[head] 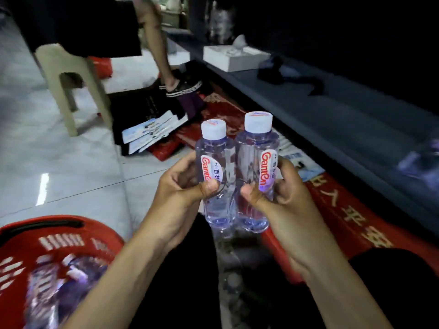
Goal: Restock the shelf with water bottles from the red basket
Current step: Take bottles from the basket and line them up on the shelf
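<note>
Two small clear water bottles with white caps and red-lettered labels stand upright side by side in the middle of the head view, touching each other. My left hand (pixel 184 186) grips the left bottle (pixel 217 148) around its middle. The right bottle (pixel 257 143) sits a little higher, with my right hand (pixel 280 198) curled round it. The red basket (pixel 35 238) is at the lower left on the floor, with several more blurred bottles (pixel 54 281) inside. A dark low shelf (pixel 344 119) runs along the right side, its board mostly bare.
A white box (pixel 235 57) and a dark object (pixel 285 72) lie on the shelf farther back. A red mat (pixel 351 210) covers the floor below the shelf. Another person's leg (pixel 161 55), a beige plastic stool (pixel 69 79) and scattered leaflets (pixel 152 129) are ahead.
</note>
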### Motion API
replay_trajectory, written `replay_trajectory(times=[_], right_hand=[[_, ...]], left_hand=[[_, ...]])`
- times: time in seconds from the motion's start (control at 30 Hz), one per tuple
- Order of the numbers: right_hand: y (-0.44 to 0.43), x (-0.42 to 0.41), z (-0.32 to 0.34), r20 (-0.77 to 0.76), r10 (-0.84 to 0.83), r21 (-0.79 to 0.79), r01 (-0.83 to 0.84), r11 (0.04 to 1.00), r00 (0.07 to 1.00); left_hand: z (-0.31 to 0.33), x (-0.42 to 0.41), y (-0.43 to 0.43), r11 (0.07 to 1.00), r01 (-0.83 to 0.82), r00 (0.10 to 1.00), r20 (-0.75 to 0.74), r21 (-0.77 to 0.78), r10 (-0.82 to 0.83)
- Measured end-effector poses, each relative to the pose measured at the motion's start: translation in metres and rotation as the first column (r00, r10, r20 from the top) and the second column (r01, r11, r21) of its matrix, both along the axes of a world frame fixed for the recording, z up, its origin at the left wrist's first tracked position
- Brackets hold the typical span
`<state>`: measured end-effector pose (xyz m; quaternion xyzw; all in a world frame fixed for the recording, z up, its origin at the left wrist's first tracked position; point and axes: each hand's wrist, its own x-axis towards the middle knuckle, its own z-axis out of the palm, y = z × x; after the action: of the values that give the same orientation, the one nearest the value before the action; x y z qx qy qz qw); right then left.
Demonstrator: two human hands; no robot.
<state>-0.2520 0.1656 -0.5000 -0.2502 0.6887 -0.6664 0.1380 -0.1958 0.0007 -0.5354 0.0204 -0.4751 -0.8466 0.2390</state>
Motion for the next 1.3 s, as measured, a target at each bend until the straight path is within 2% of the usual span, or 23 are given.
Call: replay_trajectory(times=[0.13,0.27,0.4,0.57,0.73,1.03,1.17,1.3], right_hand=[[0.056,-0.023,0.007,-0.007,-0.198,-0.083,0.196,0.977,0.98],[0.111,-0.041,0.011,-0.01,-0.399,-0.117,0.395,0.911,0.917],[0.155,-0.062,0.017,-0.07,-0.566,-0.125,0.555,0.822,0.822],[0.188,-0.097,0.021,-0.117,-0.695,-0.125,0.684,0.719,0.709],[0.208,-0.134,0.017,-0.123,-0.77,-0.152,0.755,0.638,0.626],[0.233,-0.185,-0.02,-0.234,-0.86,-0.015,0.882,0.47,0.454],[0.233,-0.194,-0.024,-0.22,-0.859,0.07,0.886,0.458,0.462],[0.233,-0.198,-0.023,-0.216,-0.843,0.14,0.87,0.473,0.493]], left_hand=[[0.012,-0.056,0.053,0.986,0.158,0.987,-0.026,-0.054,-0.16],[0.02,-0.109,0.109,0.955,0.275,0.961,-0.014,-0.109,-0.278],[0.028,-0.16,0.161,0.914,0.352,0.933,-0.006,-0.201,-0.36],[0.039,-0.213,0.211,0.876,0.435,0.897,0.01,-0.207,-0.443],[0.041,-0.253,0.244,0.855,0.457,0.886,0.045,-0.244,-0.461],[0.028,-0.297,0.283,0.832,0.469,0.882,0.111,-0.297,-0.457],[0.019,-0.297,0.288,0.792,0.416,0.905,0.123,-0.447,-0.406],[-0.007,-0.294,0.285,0.681,0.306,0.951,0.175,-0.665,-0.256]])
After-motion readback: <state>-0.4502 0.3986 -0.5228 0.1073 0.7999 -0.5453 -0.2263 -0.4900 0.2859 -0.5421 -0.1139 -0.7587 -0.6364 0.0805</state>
